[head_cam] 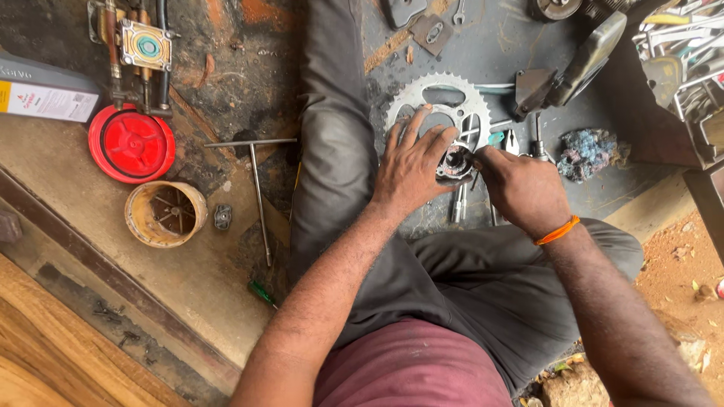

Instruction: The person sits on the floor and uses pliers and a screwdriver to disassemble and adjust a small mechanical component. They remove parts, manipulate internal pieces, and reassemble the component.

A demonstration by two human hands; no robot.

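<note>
My lap fills the near middle, legs folded on the floor point(188, 279), which leaves little free room close to me. My left hand point(411, 169) lies flat over the near edge of the sprocket point(437, 113), fingers point(407, 128) spread apart and pressing on its face. My right hand point(524, 188), with an orange band point(556, 231) at the wrist, is closed around the small round hub point(455, 162) at the sprocket's near right edge; the fingers there are curled together on it. The sprocket lies flat on the floor just beyond my knee, its teeth free on the far side. Loose tools point(461, 203) lie under my hands. Left, well apart, lie a T-handled wrench point(258, 181), a tan cup point(166, 214) and a red lid point(131, 143). Right, a rag point(588, 151) lies near a crowded tool tray point(682, 53).
</note>
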